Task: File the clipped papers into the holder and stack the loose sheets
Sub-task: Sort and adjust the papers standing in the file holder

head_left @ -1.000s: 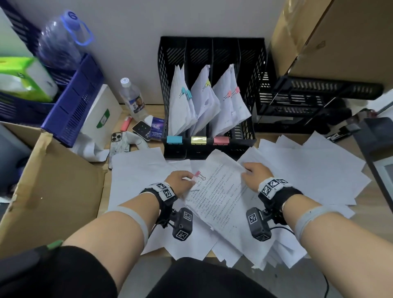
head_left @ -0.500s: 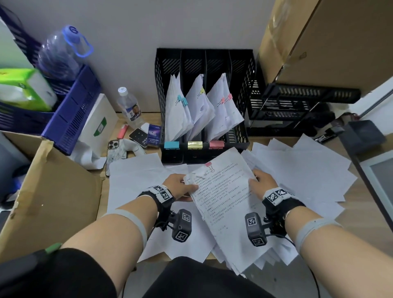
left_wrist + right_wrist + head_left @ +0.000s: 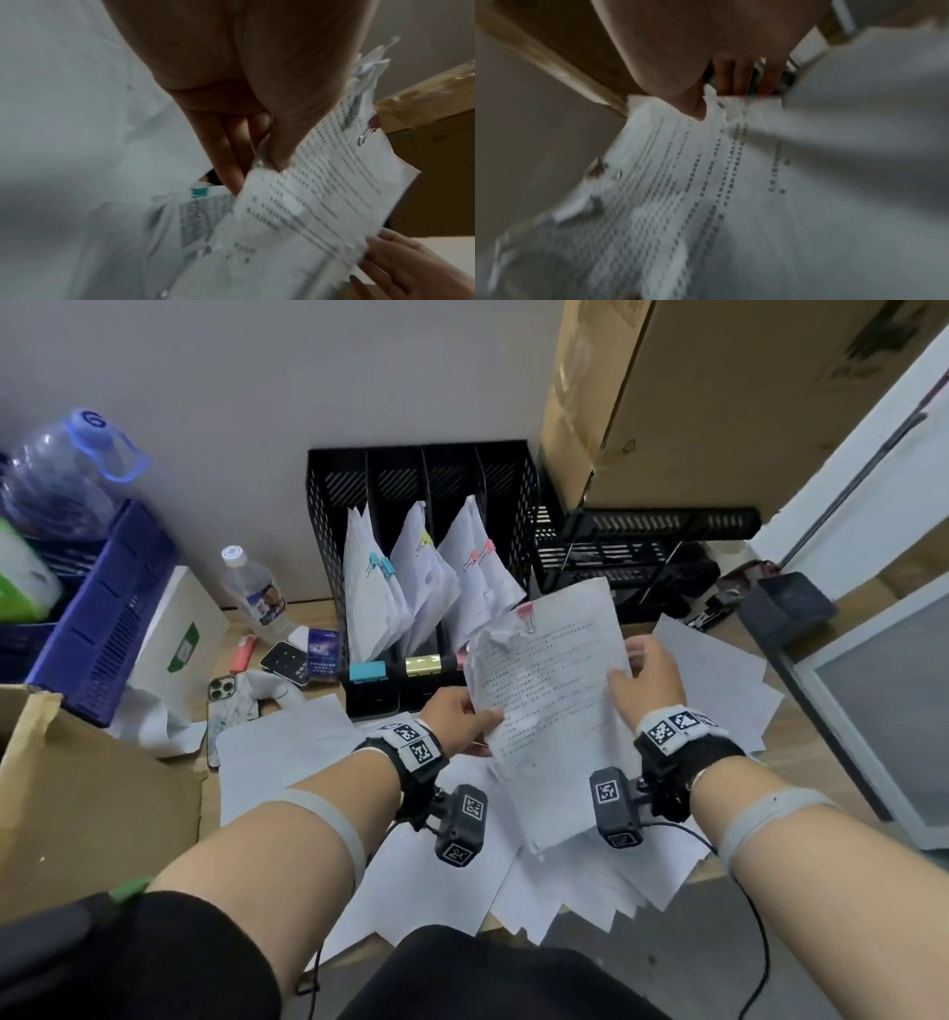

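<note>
The black file holder (image 3: 328, 516) held three clipped paper bundles (image 3: 411, 588). The left hand (image 3: 457, 716) and right hand (image 3: 649, 677) pinched the pink-clipped printed stack (image 3: 549, 701) by opposite edges.

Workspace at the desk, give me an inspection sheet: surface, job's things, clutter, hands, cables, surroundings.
Surface: wooden desk, mostly under loose sheets.
Job's things: pink-clipped papers held above the desk; black file holder with clipped bundles in three slots; pink clip at the papers' top edge.
Clutter: water bottle, phone, lighter.
Hands: left hand pinches the papers' left edge; right hand grips the right edge.
Cables: black cable from the right wrist camera.
Surroundings: cardboard boxes, blue crate, grey wall.
</note>
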A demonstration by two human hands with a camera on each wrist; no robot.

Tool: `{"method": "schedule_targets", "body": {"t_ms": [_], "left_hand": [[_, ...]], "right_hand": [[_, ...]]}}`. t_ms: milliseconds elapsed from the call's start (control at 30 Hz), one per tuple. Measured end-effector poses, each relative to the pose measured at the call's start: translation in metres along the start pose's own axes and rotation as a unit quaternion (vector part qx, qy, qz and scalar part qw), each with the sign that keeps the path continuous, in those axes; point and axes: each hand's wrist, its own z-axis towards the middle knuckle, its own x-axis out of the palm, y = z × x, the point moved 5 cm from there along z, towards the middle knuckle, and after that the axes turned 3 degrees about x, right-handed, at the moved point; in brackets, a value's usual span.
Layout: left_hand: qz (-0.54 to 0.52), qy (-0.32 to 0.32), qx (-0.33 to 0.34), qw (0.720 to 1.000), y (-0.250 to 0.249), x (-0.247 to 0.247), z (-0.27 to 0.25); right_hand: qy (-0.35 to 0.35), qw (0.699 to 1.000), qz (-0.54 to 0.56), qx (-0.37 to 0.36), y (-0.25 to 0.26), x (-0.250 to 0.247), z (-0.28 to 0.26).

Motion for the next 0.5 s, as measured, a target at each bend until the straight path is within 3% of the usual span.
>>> {"method": "schedule_targets", "body": {"t_ms": [67, 233, 300, 433, 500], "left_hand": [[0.024, -0.017, 0.06, 0.998, -0.028, 0.005, 0.004], [0.055, -0.025, 0.167, 0.984, -0.082, 0.025, 0.004], [0.054, -0.009, 0.188, 0.981, -0.095, 0.035, 0.001], [0.093, 0.033, 0.217, 0.971, -0.113, 0.054, -0.001], [0.118, 0.073, 0.221, 0.965, -0.114, 0.061, 0.0]], "right_hand": [[-0.042, 0.998, -0.034, -0.027, 0.013, -0.014, -0.001], [0.009, 0.999, -0.033, -0.042, 0.04, -0.015, -0.014], [0.043, 0.999, -0.007, -0.025, 0.049, -0.013, -0.019], [0.182, 0.98, 0.074, 0.033, 0.059, -0.001, -0.028], [0.194, 0.977, 0.065, 0.063, 0.061, 0.0, -0.031]]}}
